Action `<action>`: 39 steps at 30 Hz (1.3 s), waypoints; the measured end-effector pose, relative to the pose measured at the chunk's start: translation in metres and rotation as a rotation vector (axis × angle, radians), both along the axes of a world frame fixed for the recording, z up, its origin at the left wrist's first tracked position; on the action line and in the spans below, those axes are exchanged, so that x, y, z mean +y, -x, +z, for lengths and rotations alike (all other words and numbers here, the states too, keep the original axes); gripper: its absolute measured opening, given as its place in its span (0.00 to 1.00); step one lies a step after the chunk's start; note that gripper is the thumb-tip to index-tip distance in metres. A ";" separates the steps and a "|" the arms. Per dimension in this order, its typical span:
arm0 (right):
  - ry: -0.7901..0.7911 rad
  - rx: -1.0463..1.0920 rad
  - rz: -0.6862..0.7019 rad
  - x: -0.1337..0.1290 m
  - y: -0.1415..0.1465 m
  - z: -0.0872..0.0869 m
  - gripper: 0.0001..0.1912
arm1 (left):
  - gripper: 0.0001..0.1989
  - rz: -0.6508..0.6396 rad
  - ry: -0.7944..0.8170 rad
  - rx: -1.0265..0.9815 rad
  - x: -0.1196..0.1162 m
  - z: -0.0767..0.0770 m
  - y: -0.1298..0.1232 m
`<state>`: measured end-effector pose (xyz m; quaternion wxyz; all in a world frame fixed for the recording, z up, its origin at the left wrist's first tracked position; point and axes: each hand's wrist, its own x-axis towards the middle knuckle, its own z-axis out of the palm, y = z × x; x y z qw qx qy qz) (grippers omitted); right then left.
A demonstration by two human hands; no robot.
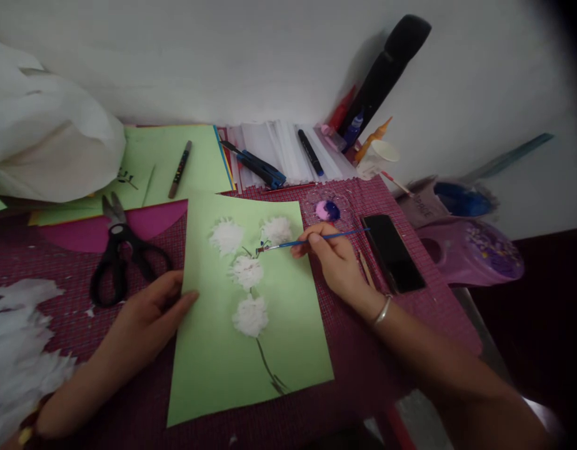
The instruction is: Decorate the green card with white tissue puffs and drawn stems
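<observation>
A green sheet (213, 375) lies on the table, bearing several white fluffy paper flowers (250, 315) and a dark drawn stem. My left hand (150, 322) pinches the sheet's left edge, thumb on top and the other fingers partly hidden beneath. In my right hand (337, 262) is a thin blue paintbrush (295, 242), its tip at the upper right flower, where small dark marks show. A clear dish with pink and dark blue paint (327, 210) sits just beyond my right hand.
Black scissors (114, 250) and torn white paper (20, 350) lie to the left. A phone (394, 253) rests at the right. Behind are green sheets (201, 165), markers, a blue cutter (260, 167), paint bottles and a white cup (384, 151). A white bundle (58, 137) stands back left.
</observation>
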<state>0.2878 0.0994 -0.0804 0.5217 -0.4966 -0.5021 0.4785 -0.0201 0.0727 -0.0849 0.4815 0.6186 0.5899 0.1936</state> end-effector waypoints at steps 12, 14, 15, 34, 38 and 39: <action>-0.018 -0.016 -0.017 0.007 0.005 -0.014 0.10 | 0.17 0.006 -0.028 -0.017 0.001 0.001 -0.004; -0.022 -0.030 -0.016 0.006 0.005 -0.015 0.10 | 0.17 0.015 -0.028 -0.032 0.001 0.003 -0.005; -0.024 -0.038 -0.014 0.006 0.006 -0.015 0.10 | 0.17 0.019 -0.027 -0.035 0.001 0.003 -0.005; -0.010 0.006 -0.036 0.007 0.004 -0.015 0.09 | 0.20 -0.014 -0.085 0.062 0.001 0.000 -0.002; -0.022 -0.012 -0.037 0.007 0.003 -0.015 0.10 | 0.20 0.001 -0.084 0.053 0.001 0.001 -0.003; -0.036 -0.030 -0.027 0.007 0.004 -0.014 0.10 | 0.20 0.005 -0.084 0.051 0.001 0.002 -0.003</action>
